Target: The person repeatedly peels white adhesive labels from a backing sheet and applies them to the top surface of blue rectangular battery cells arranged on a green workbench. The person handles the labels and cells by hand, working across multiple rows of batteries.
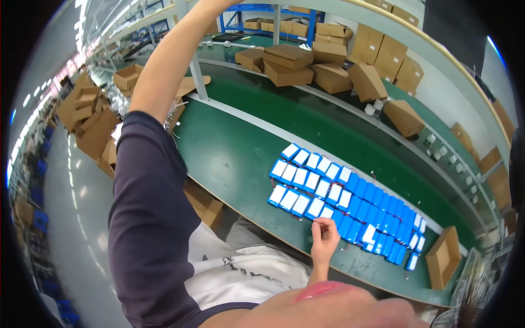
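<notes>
Rows of flat blue battery packs [361,210] with thin red wires lie on the green workbench [229,158]. White labels cover the packs on the left and a few at the right end; the middle ones show bare blue. My right hand [324,240] is at the near row, its fingers curled and thumb against fingertips, right beside a pack with a white label [326,212]. Whatever the pinch holds, if anything, is too small to make out. My left arm [169,65] stretches up past the top edge, and its hand lies outside the picture.
An open cardboard box [443,258] stands at the bench's right end. Beyond a metal rail, more brown boxes [287,65] are piled along a green conveyor [306,126]. Cardboard [90,112] is heaped to the left, beside a grey aisle floor [82,218]. A post [197,76] rises near my left arm.
</notes>
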A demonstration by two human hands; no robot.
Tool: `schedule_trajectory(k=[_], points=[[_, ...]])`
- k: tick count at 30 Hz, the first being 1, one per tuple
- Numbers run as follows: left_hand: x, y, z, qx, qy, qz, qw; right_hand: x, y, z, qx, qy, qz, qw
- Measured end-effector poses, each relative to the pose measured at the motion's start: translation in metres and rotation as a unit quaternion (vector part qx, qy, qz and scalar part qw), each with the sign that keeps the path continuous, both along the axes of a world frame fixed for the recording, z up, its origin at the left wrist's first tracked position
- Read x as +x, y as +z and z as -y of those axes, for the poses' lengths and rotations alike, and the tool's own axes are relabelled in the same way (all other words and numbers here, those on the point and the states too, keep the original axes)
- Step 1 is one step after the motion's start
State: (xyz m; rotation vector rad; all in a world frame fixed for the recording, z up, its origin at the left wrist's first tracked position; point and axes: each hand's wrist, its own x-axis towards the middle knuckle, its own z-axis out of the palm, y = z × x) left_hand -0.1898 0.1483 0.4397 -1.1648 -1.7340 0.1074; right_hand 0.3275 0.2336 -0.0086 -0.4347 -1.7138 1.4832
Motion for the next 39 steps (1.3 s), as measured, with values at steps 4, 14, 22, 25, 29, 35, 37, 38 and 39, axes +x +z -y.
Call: schedule_trajectory(k=[4, 14, 22, 25, 29, 35, 37, 38, 39], points=[[0.019, 0.013, 0.029, 0.079, -0.008, -0.053, 0.995, -0.005, 0.005, 0.005, 0.052, 0.024, 0.013, 0.998], [0.333, -0.213, 0.087, -0.056, -0.462, 0.148, 0.873, 0.016, 0.08, -0.024, -0.129, 0.159, -0.212, 0.955], [0.349, -0.317, 0.091, -0.235, -0.518, 0.461, 0.681, 0.031, 0.088, -0.024, -0.224, -0.072, -0.195, 0.952], [0.354, -0.343, 0.069, 0.063, -0.427, 0.692, 0.578, 0.031, 0.064, -0.007, -0.22, -0.019, -0.146, 0.964], [0.371, -0.356, 0.02, 0.182, -0.296, 0.775, 0.527, 0.02, 0.049, 0.025, -0.149, 0.034, -0.054, 0.987], [0.364, -0.403, -0.012, 0.174, -0.437, 0.836, 0.283, -0.002, 0.045, 0.038, -0.199, 0.142, -0.13, 0.961], [0.381, -0.391, -0.017, 0.213, -0.396, 0.786, 0.424, -0.011, 0.042, 0.042, -0.146, 0.088, -0.082, 0.982], [0.375, -0.397, -0.018, 0.246, -0.402, 0.782, 0.409, -0.015, 0.041, 0.04, -0.124, 0.063, -0.061, 0.988], [0.359, -0.4, -0.019, 0.178, -0.432, 0.717, 0.517, -0.013, 0.039, 0.031, -0.177, 0.083, -0.092, 0.976]])
